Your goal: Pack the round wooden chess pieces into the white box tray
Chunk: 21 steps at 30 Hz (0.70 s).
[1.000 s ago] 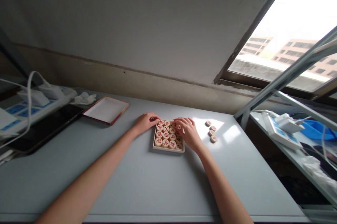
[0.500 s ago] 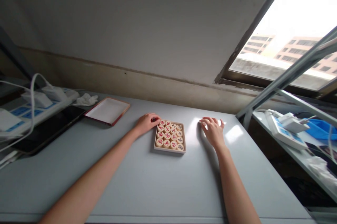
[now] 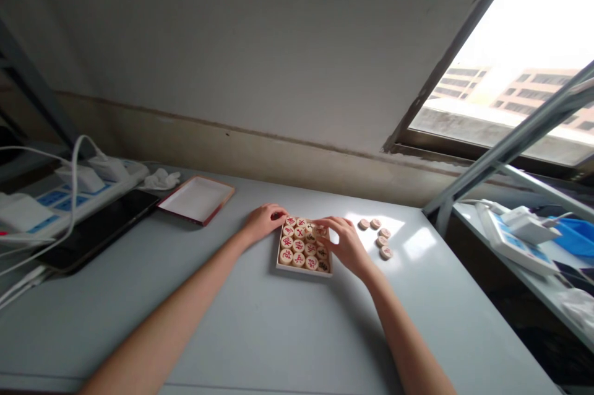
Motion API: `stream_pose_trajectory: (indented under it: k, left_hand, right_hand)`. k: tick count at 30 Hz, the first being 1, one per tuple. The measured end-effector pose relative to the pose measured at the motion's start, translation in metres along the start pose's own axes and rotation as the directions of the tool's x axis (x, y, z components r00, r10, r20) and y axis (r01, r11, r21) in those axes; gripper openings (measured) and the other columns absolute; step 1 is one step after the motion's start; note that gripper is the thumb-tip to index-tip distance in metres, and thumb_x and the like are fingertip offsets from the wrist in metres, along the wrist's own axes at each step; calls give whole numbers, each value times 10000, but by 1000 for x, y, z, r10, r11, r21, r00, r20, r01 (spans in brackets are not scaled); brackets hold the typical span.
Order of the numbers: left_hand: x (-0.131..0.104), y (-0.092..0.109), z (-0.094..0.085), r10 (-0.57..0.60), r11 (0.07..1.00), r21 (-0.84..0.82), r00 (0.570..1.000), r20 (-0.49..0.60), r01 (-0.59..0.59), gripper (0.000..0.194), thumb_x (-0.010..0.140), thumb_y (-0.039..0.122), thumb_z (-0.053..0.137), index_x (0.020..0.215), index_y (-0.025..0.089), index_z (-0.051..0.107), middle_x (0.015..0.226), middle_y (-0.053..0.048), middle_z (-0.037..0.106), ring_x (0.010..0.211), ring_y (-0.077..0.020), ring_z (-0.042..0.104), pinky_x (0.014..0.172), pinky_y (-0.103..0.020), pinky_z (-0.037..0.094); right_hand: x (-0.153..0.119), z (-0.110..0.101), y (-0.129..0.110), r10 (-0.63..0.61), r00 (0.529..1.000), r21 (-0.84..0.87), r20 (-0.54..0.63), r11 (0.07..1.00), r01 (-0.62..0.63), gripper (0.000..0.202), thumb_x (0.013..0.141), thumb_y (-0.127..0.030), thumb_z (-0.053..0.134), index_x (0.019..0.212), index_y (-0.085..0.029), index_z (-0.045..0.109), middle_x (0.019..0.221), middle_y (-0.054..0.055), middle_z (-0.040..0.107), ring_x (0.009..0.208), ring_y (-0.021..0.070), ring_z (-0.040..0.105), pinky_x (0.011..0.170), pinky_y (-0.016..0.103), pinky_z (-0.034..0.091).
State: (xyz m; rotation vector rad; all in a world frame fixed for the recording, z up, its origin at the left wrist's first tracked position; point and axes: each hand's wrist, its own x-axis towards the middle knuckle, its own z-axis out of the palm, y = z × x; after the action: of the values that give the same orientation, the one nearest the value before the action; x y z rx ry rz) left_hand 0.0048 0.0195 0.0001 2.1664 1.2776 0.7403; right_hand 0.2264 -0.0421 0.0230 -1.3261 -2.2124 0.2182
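Observation:
A shallow square box (image 3: 304,272) stands on the grey table, filled with rows of round wooden pieces (image 3: 298,246) marked with red or dark characters. My left hand (image 3: 265,221) is at the box's upper left edge, thumb and fingers curled around that corner. Over the upper right part of the box is my right hand (image 3: 346,243), thumb and fingertips closing round a piece there. Several loose round pieces (image 3: 383,239) lie on the table to the right of my right hand.
An open tray-like lid (image 3: 197,198) lies to the left, beside a black phone (image 3: 99,231), a crumpled white tissue (image 3: 160,179) and a power strip (image 3: 60,200) with cables. A metal frame post (image 3: 444,215) rises at the table's right edge.
My right hand has moved left from the table onto the box. The loose pieces it had covered now show. My left hand stays at the box. The view has shifted slightly.

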Motion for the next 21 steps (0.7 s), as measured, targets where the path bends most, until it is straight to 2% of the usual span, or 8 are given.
stream_pose_trajectory:
  k: [3,7,10,13,15,17,19,21]
  left_hand:
    - [0,-1,1,-10,1000,2,1000,3,10,259,783,326,462,845,184,670,907,-25,657,811,-161,560,725,-238,400]
    - [1,-3,1,-16,1000,-1,1000,0,16,250,780,325,466,846,193,668,910,-16,660,820,-161,563,732,-235,405]
    - [1,-3,1,-13,1000,0,1000,1,13,245,781,321,465,844,197,667,910,-12,663,829,-163,566,741,-235,406]
    - [0,-1,1,0,1000,5,1000,-4,0,237,782,307,463,838,199,666,916,-13,665,845,-163,569,747,-235,402]
    - [0,0,0,3,1000,8,1000,-9,-3,234,782,301,463,838,198,666,920,-13,664,846,-162,571,743,-234,401]
    - [0,0,0,-1,1000,13,1000,-8,1,236,782,306,463,841,198,665,916,-13,664,838,-161,571,733,-233,401]
    - [0,0,0,-6,1000,18,1000,-3,6,242,782,316,463,846,197,664,916,-13,662,830,-161,570,730,-234,402]
    - [0,-1,1,-11,1000,21,1000,1,11,248,783,327,464,849,197,664,920,-13,662,827,-162,569,735,-235,403]
  right_hand:
    - [-5,-15,22,73,992,-50,-104,996,-78,238,829,-308,487,1026,-227,592,960,56,620,853,190,572,776,346,402]
    - [-18,-35,53,185,977,-335,-110,918,-212,212,829,-288,445,845,-218,645,897,55,643,840,223,549,798,412,337]
    - [-22,-41,57,220,968,-425,-119,870,-250,192,807,-263,465,799,-230,654,949,58,640,899,255,520,800,449,312]
    - [-16,-37,36,143,989,-262,-37,954,-148,187,791,-263,514,931,-259,638,1030,56,616,939,246,518,799,426,351]
    - [-10,-29,13,19,994,-59,105,998,-13,240,789,-248,533,1016,-267,612,1060,53,603,964,221,523,817,394,384]
    - [-5,-20,-7,-87,967,78,238,994,70,277,782,-210,549,1042,-288,606,1108,39,587,1030,209,507,856,379,391]
    - [-3,-12,-20,-123,953,140,277,986,86,294,780,-162,542,1032,-296,614,1120,31,581,1083,201,486,877,365,395]
    - [-3,-6,-23,-113,960,172,256,983,70,272,777,-143,539,996,-277,630,1101,38,584,1082,196,493,864,347,415]
